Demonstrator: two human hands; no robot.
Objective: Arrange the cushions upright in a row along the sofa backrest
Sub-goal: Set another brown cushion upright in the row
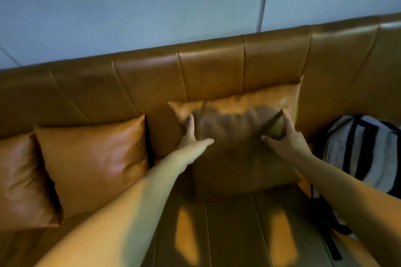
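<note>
Three orange leather cushions lean upright against the sofa backrest point(212, 65). The right cushion point(236, 154) stands in the middle of the view, in my shadow. My left hand point(192, 136) lies flat on its left side with fingers spread. My right hand point(284, 134) presses its upper right part, thumb and fingers apart on the leather. The middle cushion point(93, 162) stands to the left, with a gap between it and the right cushion. The left cushion point(19, 182) touches the middle one at the frame's left edge.
A grey and black striped backpack point(364, 151) rests on the seat right of the cushion, its straps hanging toward the front. The orange seat point(230, 230) lies below my arms. A pale wall point(152, 6) rises behind the backrest.
</note>
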